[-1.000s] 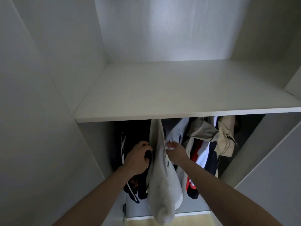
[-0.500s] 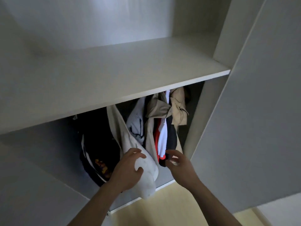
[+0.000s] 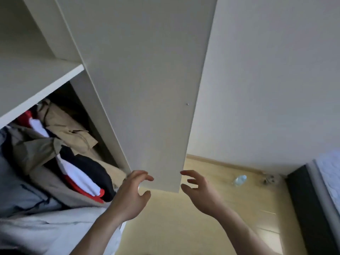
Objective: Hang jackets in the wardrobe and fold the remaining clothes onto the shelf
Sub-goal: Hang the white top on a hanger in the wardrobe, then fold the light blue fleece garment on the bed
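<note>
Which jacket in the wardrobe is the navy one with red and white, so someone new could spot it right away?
Look under the white shelf, left of the open wardrobe door. Among the hanging clothes, between tan coats, hangs the navy jacket. It alone has a white panel and bright red trim.

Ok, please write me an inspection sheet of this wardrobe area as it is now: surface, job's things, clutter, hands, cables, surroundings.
Surface: white shelf, bare where visible.
Job's things: beige jacket, red, white and navy garment and pale blue garment hang below the shelf.
Clutter: plastic bottle on the wooden floor.
Hands: left hand and right hand open, holding nothing, near the lower edge of the wardrobe door.
Cables: nothing seen.
Surroundings: white wall; bed edge at right.
</note>
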The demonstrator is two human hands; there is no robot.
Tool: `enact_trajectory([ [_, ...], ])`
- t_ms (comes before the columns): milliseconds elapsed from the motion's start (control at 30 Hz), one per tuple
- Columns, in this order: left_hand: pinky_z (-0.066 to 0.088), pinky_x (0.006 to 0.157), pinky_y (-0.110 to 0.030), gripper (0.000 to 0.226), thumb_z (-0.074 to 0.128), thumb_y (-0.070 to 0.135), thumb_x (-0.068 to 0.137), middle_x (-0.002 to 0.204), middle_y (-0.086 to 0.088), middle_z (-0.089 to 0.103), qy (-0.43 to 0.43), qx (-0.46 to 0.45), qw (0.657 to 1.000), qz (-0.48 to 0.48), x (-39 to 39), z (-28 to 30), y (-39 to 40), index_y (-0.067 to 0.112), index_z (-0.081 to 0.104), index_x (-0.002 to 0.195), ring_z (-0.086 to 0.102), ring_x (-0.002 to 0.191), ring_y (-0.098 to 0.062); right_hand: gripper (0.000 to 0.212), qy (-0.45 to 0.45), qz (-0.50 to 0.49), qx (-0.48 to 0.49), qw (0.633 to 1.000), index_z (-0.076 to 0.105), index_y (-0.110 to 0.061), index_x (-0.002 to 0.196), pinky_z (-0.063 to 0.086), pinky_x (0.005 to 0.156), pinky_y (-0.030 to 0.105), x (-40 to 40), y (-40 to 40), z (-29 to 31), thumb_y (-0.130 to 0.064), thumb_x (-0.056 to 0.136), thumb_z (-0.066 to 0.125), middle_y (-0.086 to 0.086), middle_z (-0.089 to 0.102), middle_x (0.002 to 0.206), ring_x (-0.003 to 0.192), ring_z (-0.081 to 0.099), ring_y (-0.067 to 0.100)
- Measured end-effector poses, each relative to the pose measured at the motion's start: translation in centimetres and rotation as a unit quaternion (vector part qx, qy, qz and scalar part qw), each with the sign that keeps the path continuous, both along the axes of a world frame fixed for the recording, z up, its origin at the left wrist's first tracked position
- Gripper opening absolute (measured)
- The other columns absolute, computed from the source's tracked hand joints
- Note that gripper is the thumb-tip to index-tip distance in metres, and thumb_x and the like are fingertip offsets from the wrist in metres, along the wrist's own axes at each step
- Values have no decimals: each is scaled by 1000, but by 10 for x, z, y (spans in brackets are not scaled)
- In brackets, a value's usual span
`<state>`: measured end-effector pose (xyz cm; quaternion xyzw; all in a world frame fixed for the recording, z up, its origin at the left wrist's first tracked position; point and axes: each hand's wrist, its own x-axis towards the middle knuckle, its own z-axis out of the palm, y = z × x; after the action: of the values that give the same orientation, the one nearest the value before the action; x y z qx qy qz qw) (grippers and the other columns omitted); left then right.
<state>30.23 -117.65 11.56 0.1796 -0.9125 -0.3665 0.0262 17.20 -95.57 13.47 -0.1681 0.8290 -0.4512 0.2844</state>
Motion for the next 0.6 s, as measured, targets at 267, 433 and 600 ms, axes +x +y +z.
enact_trajectory([
  [267,36,94,-11,32,67,23,86,127,28,46,12,-44,977,-210,-121,21,161,39,63,114,51,116,4,35,5,-203,25,979,56,-56,122,48,81,21,-11,207,4,-37,94,62,-16,57,119,114,55,-4],
  [433,37,99,-14,34,68,23,85,128,28,46,23,-44,955,-292,-167,23,296,41,63,113,51,119,4,37,43,-284,58,956,56,-47,129,48,97,26,-9,357,2,-37,94,63,-17,57,130,123,53,0],
  [600,38,97,-14,32,70,24,87,127,31,45,39,-23,938,-343,-201,29,436,40,64,113,54,116,4,36,48,-337,58,938,55,-49,128,47,89,20,-9,488,11,-40,94,62,-19,56,131,122,52,-3],
])
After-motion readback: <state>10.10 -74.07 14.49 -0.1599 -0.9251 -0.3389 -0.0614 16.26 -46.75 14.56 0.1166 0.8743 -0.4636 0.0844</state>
